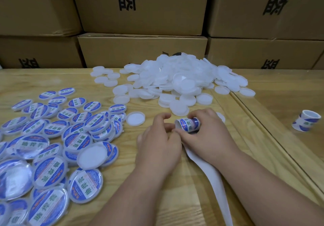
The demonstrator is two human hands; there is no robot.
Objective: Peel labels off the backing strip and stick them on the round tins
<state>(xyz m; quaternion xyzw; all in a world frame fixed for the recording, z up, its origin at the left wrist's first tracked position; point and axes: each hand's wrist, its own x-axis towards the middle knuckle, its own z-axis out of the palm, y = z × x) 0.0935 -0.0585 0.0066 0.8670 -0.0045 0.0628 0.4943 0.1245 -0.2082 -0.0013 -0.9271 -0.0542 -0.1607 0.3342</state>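
Observation:
My right hand (208, 134) grips a small roll of blue-and-white labels (188, 124) lying on the wooden table (140, 164). My left hand (160, 138) is right beside the roll's open end, fingers curled and pinching at the strip's edge. A white backing strip (215, 187) trails from under my hands toward the near edge. One plain white tin (135, 118) lies just left of my hands. A heap of plain white tins (175, 78) fills the far middle. Several labelled blue tins (52, 146) cover the left side.
A second label roll (306, 123) stands on the right part of the table, past a seam in the wood (263, 120). Stacked cardboard boxes (142, 50) form a wall along the far edge.

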